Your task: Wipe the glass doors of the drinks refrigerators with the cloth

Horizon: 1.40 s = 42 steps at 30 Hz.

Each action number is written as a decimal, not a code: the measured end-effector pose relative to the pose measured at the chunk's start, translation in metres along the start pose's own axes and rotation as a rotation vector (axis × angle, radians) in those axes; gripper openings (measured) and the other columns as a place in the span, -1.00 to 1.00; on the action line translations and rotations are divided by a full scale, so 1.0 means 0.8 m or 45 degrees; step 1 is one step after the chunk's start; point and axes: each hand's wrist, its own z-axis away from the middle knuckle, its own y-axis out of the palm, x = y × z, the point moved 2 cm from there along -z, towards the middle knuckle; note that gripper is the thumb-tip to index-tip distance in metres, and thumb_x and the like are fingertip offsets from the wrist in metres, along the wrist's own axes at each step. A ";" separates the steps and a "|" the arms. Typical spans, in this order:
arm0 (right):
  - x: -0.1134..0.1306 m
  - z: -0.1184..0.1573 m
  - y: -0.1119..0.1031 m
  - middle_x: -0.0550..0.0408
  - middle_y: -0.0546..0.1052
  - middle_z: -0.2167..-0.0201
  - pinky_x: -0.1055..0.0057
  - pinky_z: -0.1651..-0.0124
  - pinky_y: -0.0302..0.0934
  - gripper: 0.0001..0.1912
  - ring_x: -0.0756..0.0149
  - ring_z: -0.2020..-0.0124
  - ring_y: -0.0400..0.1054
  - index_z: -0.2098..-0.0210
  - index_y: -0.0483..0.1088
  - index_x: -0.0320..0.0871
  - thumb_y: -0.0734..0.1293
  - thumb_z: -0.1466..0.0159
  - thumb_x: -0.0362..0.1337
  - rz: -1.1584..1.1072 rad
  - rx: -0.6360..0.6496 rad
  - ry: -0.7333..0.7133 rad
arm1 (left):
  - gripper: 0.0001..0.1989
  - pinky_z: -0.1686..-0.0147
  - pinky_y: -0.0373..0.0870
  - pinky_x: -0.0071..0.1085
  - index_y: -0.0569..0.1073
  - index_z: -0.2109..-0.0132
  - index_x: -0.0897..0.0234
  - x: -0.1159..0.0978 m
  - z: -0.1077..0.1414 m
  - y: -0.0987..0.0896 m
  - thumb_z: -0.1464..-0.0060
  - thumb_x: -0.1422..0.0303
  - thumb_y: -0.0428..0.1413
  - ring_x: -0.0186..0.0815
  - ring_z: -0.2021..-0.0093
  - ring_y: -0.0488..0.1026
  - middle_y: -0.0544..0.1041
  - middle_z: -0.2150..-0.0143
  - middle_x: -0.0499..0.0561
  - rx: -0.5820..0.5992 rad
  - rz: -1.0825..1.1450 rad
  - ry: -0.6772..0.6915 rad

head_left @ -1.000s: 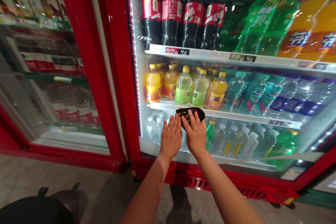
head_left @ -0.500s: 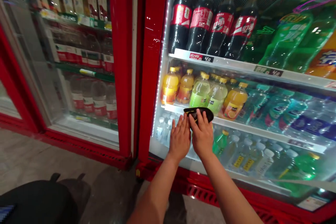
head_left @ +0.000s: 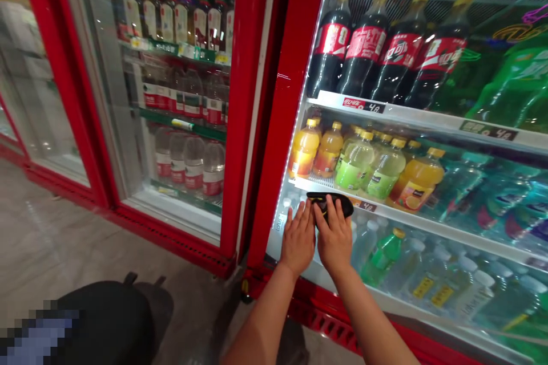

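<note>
Both my hands hold a small, flat black item (head_left: 346, 205) with rounded ends and a thin yellow line along it; it could be a pouch or case, but I cannot make out its kind. The fingertips of my left hand (head_left: 298, 239) lie on its left end. My right hand (head_left: 336, 236) has its fingers over the middle and right part. Both thumbs are hidden beneath. The item is in front of a lit drinks fridge, overlapping the edge of its middle shelf (head_left: 387, 212).
Cola bottles (head_left: 400, 48) stand on the upper shelf, juice bottles (head_left: 353, 159) below, and water bottles (head_left: 436, 274) at the bottom. A second red-framed fridge (head_left: 240, 125) is on the left. A dark rounded object (head_left: 115, 319) is at lower left on the tiled floor (head_left: 55, 239).
The view has turned left, so the fridges and bottles sit further right in the picture. Both hands still hold the black item, nearly in the same pose.
</note>
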 end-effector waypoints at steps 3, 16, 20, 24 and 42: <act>0.034 0.001 0.018 -0.10 0.22 -0.39 0.01 -0.29 0.08 -0.47 0.03 -0.45 -0.01 -0.30 0.30 -0.01 0.21 -0.37 -0.46 -0.095 0.065 -0.073 | -0.37 -0.43 -0.02 0.03 0.08 -0.42 0.44 0.028 0.028 0.002 -0.22 0.51 -0.11 -0.12 -0.49 -0.03 0.25 -0.41 0.22 0.030 0.005 -0.113; 0.064 -0.022 0.035 -0.07 0.24 -0.39 -0.05 -0.36 -0.02 -0.51 0.06 -0.44 0.00 -0.28 0.32 -0.02 0.20 -0.40 -0.44 -0.196 0.090 -0.109 | -0.33 -0.44 -0.07 0.07 0.01 -0.45 0.42 0.062 0.037 -0.001 -0.21 0.54 -0.10 -0.12 -0.50 -0.10 0.17 -0.45 0.20 0.059 -0.100 -0.219; 0.094 0.021 0.054 -0.04 0.28 -0.37 0.02 -0.36 -0.01 -0.50 0.10 -0.40 0.09 -0.28 0.32 -0.03 0.21 -0.38 -0.44 -0.235 0.196 -0.176 | -0.39 -0.43 -0.06 0.09 0.16 -0.40 0.41 0.082 0.094 0.014 -0.21 0.53 -0.09 -0.11 -0.47 0.04 0.26 -0.41 0.21 0.166 -0.154 -0.211; 0.084 0.086 0.049 -0.04 0.31 -0.35 0.04 -0.37 0.00 -0.46 0.14 -0.39 0.12 -0.28 0.31 -0.04 0.19 -0.36 -0.49 -0.233 0.301 -0.191 | -0.45 -0.42 0.05 -0.03 0.26 -0.35 0.45 0.062 0.145 0.036 -0.23 0.48 -0.09 -0.17 -0.45 0.09 0.32 -0.37 0.21 0.349 -0.160 -0.101; 0.065 0.164 0.053 -0.04 0.36 -0.31 0.05 -0.36 0.01 -0.52 0.16 -0.36 0.18 -0.24 0.35 -0.04 0.22 -0.38 -0.47 -0.219 0.372 -0.164 | -0.39 -0.44 -0.03 -0.02 0.24 -0.36 0.40 0.033 0.202 0.055 -0.15 0.50 -0.07 -0.17 -0.47 0.06 0.32 -0.38 0.20 0.499 -0.071 0.069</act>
